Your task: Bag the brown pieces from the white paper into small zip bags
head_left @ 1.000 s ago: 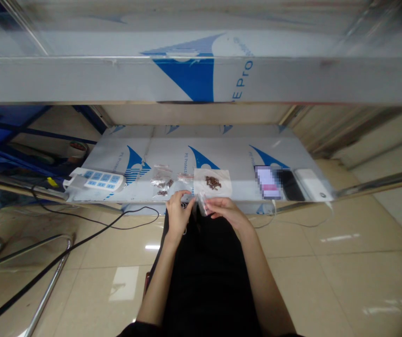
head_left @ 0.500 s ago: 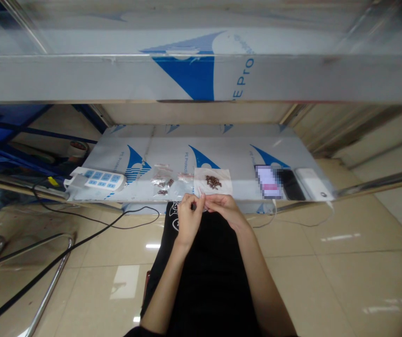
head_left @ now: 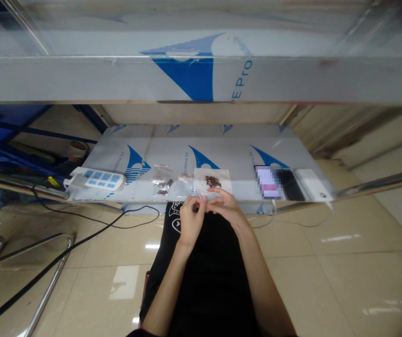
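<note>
My left hand (head_left: 191,216) is closed, its thumb and forefinger pinched at the front edge of the shelf. My right hand (head_left: 226,207) meets it there, thumb pinched and one finger stretched forward. Something small and pale seems to sit between the fingertips, too small to name. Just beyond the hands lies a white sheet (head_left: 225,177) bearing a pile of small brown pieces (head_left: 213,181). To its left are clear plastic bags (head_left: 158,174) with more brown pieces inside, and another clear bag (head_left: 180,187) close to the sheet.
A white power strip (head_left: 105,179) lies at the shelf's left end. On the right are a phone with a lit screen (head_left: 268,181), a dark phone (head_left: 291,185) and a white device (head_left: 313,183) with a cable. A film-covered panel (head_left: 116,79) spans above. A black cable (head_left: 91,232) crosses at left.
Both hands have dropped slightly toward me, still together. A right finger has lifted and stretched forward over the sheet's near edge. The pile and bags stay put.
</note>
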The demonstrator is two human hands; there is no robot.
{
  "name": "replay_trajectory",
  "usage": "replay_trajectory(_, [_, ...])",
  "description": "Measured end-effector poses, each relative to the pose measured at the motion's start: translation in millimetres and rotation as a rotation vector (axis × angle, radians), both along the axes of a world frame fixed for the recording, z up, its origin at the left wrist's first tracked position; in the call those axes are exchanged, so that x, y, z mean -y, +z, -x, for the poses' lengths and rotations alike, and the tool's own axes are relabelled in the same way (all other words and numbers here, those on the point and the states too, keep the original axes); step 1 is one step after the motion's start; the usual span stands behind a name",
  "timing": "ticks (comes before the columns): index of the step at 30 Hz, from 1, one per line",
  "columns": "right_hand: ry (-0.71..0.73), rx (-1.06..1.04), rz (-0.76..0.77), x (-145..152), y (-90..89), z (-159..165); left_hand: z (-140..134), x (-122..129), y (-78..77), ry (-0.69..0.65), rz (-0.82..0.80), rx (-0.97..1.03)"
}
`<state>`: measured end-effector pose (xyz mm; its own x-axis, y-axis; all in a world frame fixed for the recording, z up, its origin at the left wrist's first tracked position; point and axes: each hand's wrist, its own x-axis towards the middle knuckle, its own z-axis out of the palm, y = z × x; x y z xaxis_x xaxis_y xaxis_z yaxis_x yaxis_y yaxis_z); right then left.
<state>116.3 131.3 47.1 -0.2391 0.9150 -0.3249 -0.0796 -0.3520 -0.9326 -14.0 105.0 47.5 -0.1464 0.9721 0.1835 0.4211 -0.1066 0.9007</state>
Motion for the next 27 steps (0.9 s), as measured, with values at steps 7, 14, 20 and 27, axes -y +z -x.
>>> replay_trajectory(7, [0.017,0.026,-0.006,0,-0.8,-1,1,2,3.5,-0.008,-0.008,0.008])
replay_trajectory(14, [0.061,0.002,-0.033,-1,2.8,1,7,0,5.0,-0.059,-0.015,0.021])
replay_trajectory(20, [-0.005,0.011,-0.006,-1,2.5,3,9,-2,2.8,-0.072,-0.015,-0.016])
replay_trajectory(27, [-0.048,-0.016,0.005,0,0.1,5,9,0,-4.8,-0.039,0.040,-0.004])
